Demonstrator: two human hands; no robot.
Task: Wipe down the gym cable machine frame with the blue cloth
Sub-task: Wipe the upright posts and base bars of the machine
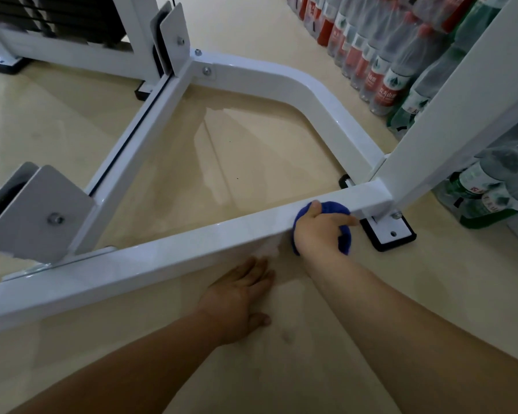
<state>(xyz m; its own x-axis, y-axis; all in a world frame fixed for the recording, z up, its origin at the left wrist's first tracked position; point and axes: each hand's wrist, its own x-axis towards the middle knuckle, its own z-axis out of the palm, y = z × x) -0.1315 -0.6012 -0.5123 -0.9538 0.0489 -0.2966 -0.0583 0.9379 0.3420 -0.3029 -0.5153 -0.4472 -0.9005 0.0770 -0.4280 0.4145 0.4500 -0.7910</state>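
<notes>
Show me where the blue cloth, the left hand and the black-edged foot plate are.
blue cloth (334,208): head view, its uncovered top bulge.
left hand (240,297): head view, back of the hand.
foot plate (385,232): head view, its white middle.

Single head view looks steeply down and forward; close over the frame base (162,258).

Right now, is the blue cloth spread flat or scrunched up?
Scrunched up: the blue cloth bunches under the right hand on the white metal bar.
</notes>
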